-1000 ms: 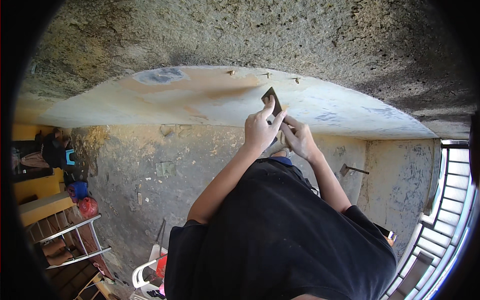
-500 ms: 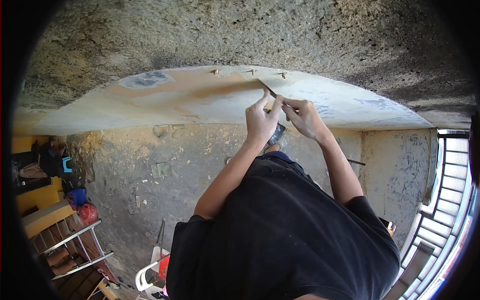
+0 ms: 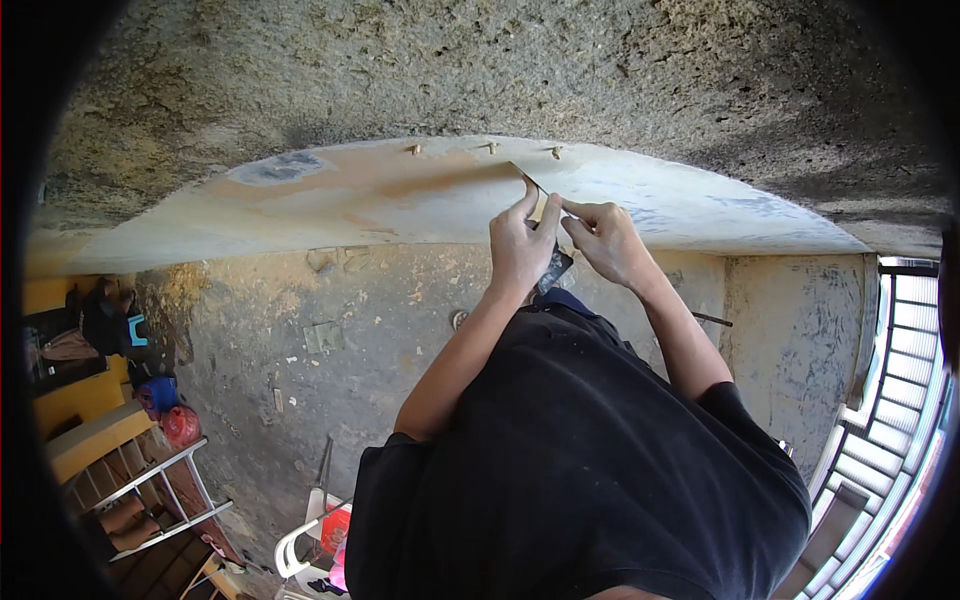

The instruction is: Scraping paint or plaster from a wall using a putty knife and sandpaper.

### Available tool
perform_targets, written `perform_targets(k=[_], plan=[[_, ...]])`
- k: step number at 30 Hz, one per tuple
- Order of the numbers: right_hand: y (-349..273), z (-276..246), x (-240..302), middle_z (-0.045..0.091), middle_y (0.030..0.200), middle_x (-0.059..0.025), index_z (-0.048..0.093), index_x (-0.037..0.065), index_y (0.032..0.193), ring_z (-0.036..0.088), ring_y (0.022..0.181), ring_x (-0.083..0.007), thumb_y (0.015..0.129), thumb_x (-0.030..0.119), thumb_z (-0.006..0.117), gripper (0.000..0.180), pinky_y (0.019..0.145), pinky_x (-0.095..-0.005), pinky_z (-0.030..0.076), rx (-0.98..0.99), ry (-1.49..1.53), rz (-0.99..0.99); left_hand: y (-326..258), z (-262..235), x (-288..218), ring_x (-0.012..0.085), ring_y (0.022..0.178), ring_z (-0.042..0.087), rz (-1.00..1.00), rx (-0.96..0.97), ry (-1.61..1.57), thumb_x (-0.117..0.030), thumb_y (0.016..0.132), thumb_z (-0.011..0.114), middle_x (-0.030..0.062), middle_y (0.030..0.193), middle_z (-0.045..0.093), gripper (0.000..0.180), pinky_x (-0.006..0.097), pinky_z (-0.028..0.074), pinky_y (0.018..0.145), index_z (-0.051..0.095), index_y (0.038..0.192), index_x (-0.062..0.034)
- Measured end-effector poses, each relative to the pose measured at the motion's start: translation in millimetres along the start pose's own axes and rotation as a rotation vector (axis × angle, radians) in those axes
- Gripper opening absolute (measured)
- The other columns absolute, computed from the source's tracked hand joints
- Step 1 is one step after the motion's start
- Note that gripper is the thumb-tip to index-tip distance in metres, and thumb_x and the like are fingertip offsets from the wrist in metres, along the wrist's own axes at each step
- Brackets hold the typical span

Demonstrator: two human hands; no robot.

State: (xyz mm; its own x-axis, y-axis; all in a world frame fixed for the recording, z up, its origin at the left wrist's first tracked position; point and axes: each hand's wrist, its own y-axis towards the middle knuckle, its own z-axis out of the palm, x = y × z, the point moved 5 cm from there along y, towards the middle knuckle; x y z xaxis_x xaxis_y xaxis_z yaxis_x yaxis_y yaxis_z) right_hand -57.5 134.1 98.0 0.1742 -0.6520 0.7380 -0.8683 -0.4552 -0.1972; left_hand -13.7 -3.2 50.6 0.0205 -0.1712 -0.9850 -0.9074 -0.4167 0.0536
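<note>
A thin, flat, dark blade (image 3: pixel 528 178), seen almost edge-on, is held between my two hands close to the pale, patched wall (image 3: pixel 400 190). My left hand (image 3: pixel 519 245) grips it from the left, with one finger stretched along it toward its far end. At its near end, the fingers of my right hand (image 3: pixel 608 243) are pinched on it. Several small tan plugs (image 3: pixel 492 148) stick out of the wall just beyond the blade. Below my hands shows a dark flat object (image 3: pixel 553 271); its kind and what bears it are unclear.
Rough, stained cement (image 3: pixel 480 70) spans the top. At lower left stand a metal ladder (image 3: pixel 165 470), a red bag (image 3: pixel 181 425) and a white chair (image 3: pixel 290 550). Another person (image 3: pixel 103 315) is at far left. A barred opening (image 3: pixel 900 380) lies at right.
The plugs and wall patches have shifted slightly left in view, while my hands stay nearly in place. The blade now looks thinner, and my right fingers are drawn in closer on it.
</note>
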Motion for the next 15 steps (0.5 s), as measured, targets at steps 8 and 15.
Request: perform_targets(k=[8,15], plan=[[6,4,9,0.044,0.058,-0.0178,0.069,0.005,0.129,0.045,0.055,-0.0121,0.094,0.015,0.06,0.038,0.057,-0.0366,0.045,0.052,0.002,-0.027,-2,3,1,0.0058,0.054,0.045,-0.058,-0.081,-0.155,-0.027,0.101,0.066,0.014,0.054,0.051,0.037,0.035,0.038,0.048,0.067,0.105,0.009],[15,10,10,0.045,0.058,-0.017,0.071,0.004,0.126,0.045,0.056,-0.0134,0.092,0.016,0.06,0.037,0.058,-0.0387,0.044,0.083,-0.006,-0.046,2,-2,15,0.0049,0.057,0.044,-0.069,-0.064,-0.125,-0.023,0.101,0.064,0.0105,0.06,0.053,0.033,0.031,0.04,0.05,0.067,0.113,0.008]])
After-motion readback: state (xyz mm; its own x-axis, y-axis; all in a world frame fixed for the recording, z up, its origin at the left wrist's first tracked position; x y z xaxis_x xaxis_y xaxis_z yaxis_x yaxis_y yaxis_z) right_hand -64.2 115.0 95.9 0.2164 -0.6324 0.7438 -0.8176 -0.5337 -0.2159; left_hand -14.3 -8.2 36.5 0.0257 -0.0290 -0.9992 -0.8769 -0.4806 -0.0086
